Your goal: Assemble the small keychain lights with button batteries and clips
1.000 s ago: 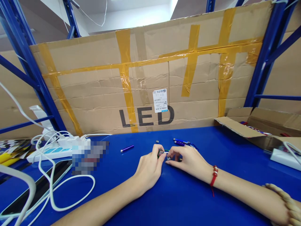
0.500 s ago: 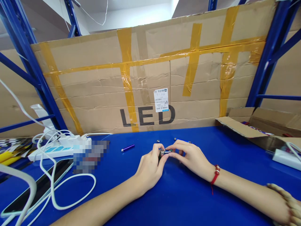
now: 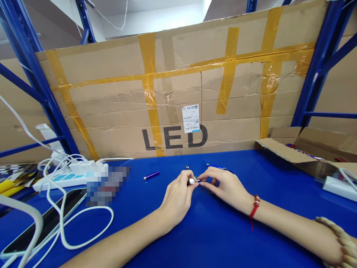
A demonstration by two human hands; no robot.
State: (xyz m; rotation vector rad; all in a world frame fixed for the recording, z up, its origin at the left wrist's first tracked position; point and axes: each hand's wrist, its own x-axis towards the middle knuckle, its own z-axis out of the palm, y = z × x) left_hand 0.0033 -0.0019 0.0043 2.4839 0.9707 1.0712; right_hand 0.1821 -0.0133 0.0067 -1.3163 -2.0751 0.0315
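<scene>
My left hand (image 3: 178,197) is closed in a pinch around a small dark cylindrical part (image 3: 191,182) whose white end faces me. Opposite it, the thumb and index finger of my right hand (image 3: 223,182) pinch a thin, small part (image 3: 199,181) at the left hand's fingertips. Whether the two parts are joined I cannot make out. Beyond the hands lie a tiny metal piece (image 3: 187,167) and a slim blue pen-like tube (image 3: 217,166), partly behind my right hand. A short purple metal tube (image 3: 151,176) rests on the blue tabletop to the left.
A white power strip (image 3: 69,176) with tangled white cables, a phone (image 3: 47,219) and a blurred-out item (image 3: 108,186) occupy the left side. At the right stand an open cardboard box (image 3: 290,152) and a white object (image 3: 340,190). A large cardboard sheet (image 3: 178,93) closes off the back.
The small part in my left hand has turned, so its white end now faces me. The shiny silver piece between the fingertips shows less. Both hands stay in almost the same place.
</scene>
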